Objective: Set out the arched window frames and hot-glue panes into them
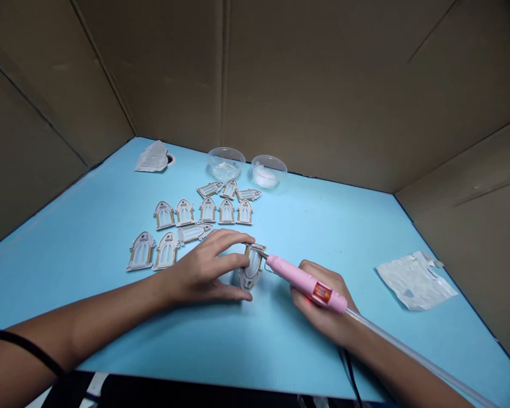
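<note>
My left hand (215, 263) grips a small arched window piece (251, 269) between thumb and fingers, tilted up off the table with its arch end downward. In my right hand (327, 300) is a pink pen-style glue gun (295, 276), with a small orange window in its side. A long clear glue stick (408, 350) runs out of its back end over my forearm. The metal nozzle touches or nearly touches the upper end of the piece. Beyond my left hand, several similar window pieces (226, 212) lie in loose rows, white with gold-brown sides.
Two clear plastic bowls (226, 163) stand at the back; one holds small clear bits, the other white material (264, 177). Crumpled white packets lie back left (153, 156) and at right (416, 281). Brown cardboard walls (314, 96) enclose the light-blue table (323, 218). Black cable crosses lower left.
</note>
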A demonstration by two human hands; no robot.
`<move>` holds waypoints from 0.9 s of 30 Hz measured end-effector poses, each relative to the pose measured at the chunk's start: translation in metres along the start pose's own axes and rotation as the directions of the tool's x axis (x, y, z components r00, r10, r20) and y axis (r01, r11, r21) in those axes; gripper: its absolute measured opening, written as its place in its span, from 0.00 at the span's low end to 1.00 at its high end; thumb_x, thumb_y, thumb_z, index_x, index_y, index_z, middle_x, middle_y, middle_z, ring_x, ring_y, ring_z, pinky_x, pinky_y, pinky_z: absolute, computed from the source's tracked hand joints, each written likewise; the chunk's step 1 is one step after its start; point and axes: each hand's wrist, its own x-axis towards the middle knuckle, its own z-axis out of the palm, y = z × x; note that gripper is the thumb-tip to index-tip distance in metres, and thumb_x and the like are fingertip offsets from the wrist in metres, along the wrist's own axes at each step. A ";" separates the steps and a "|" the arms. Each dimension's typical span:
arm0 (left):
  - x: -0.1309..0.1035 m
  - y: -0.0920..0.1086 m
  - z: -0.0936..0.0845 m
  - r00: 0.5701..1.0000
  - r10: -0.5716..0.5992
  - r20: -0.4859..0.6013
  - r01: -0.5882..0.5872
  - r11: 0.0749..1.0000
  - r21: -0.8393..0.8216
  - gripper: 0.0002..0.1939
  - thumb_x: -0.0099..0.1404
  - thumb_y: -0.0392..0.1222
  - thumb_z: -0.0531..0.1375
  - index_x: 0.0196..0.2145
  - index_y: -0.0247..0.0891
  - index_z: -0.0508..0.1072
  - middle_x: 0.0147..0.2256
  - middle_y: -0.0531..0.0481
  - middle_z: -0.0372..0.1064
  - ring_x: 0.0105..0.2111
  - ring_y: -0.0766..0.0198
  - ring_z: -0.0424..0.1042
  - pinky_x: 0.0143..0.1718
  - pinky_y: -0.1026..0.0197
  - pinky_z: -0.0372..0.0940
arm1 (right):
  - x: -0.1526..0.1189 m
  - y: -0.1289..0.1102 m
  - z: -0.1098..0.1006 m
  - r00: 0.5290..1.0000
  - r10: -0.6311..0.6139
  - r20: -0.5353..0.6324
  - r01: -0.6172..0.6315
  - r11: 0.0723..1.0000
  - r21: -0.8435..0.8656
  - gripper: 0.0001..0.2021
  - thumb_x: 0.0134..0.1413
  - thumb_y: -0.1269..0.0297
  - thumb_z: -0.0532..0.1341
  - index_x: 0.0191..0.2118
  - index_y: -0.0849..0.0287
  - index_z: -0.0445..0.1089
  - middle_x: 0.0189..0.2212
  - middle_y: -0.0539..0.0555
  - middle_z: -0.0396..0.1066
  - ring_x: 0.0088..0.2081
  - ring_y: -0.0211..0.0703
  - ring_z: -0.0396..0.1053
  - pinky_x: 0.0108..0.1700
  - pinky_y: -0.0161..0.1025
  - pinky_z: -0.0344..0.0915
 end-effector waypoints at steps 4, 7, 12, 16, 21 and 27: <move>-0.001 -0.002 0.002 1.000 0.003 -0.013 -0.003 1.000 0.001 0.22 0.65 0.52 0.70 0.48 0.38 0.70 0.54 0.32 0.70 0.55 0.48 0.72 0.55 0.46 0.70 | 0.005 -0.006 -0.001 0.999 0.038 0.039 -0.041 0.997 0.066 0.10 0.55 0.73 0.55 0.26 0.54 0.57 0.21 0.46 0.62 0.22 0.36 0.62 0.26 0.35 0.58; -0.002 -0.003 0.002 1.000 -0.004 -0.018 0.004 1.000 -0.002 0.23 0.65 0.52 0.70 0.48 0.38 0.69 0.54 0.32 0.70 0.55 0.48 0.72 0.56 0.46 0.69 | 0.006 -0.006 -0.003 0.980 0.165 0.114 -0.182 0.970 0.160 0.05 0.55 0.68 0.57 0.28 0.55 0.64 0.25 0.50 0.70 0.26 0.39 0.68 0.30 0.37 0.64; -0.004 -0.004 0.001 0.998 -0.058 -0.013 0.058 0.998 -0.002 0.23 0.65 0.53 0.70 0.48 0.39 0.67 0.55 0.34 0.69 0.56 0.49 0.71 0.57 0.47 0.67 | 0.007 0.011 -0.005 0.806 0.524 0.275 -0.591 0.718 0.367 0.12 0.53 0.53 0.62 0.34 0.57 0.71 0.17 0.49 0.67 0.18 0.38 0.62 0.20 0.36 0.56; -0.005 -0.007 0.006 0.978 -0.200 0.051 0.201 0.980 0.000 0.25 0.64 0.56 0.70 0.48 0.40 0.65 0.55 0.37 0.70 0.56 0.48 0.70 0.56 0.47 0.64 | 0.016 0.026 -0.003 0.692 0.693 0.201 -0.642 0.465 0.609 0.16 0.51 0.49 0.63 0.36 0.59 0.71 0.13 0.46 0.62 0.15 0.35 0.55 0.17 0.32 0.47; -0.003 -0.008 0.011 0.862 -0.387 0.328 0.375 0.921 0.101 0.35 0.55 0.57 0.74 0.53 0.40 0.67 0.51 0.41 0.71 0.53 0.44 0.70 0.54 0.44 0.61 | 0.023 0.024 -0.001 0.695 0.694 0.190 -0.620 0.443 0.647 0.20 0.48 0.47 0.67 0.36 0.61 0.71 0.14 0.47 0.65 0.15 0.34 0.57 0.17 0.32 0.48; -0.001 -0.004 0.009 0.799 -0.327 0.504 0.303 0.944 0.132 0.44 0.56 0.56 0.72 0.64 0.42 0.63 0.64 0.38 0.63 0.63 0.36 0.59 0.61 0.38 0.51 | 0.019 0.023 0.000 0.696 0.690 0.199 -0.625 0.445 0.642 0.20 0.49 0.47 0.68 0.36 0.61 0.72 0.15 0.47 0.65 0.15 0.33 0.57 0.17 0.31 0.48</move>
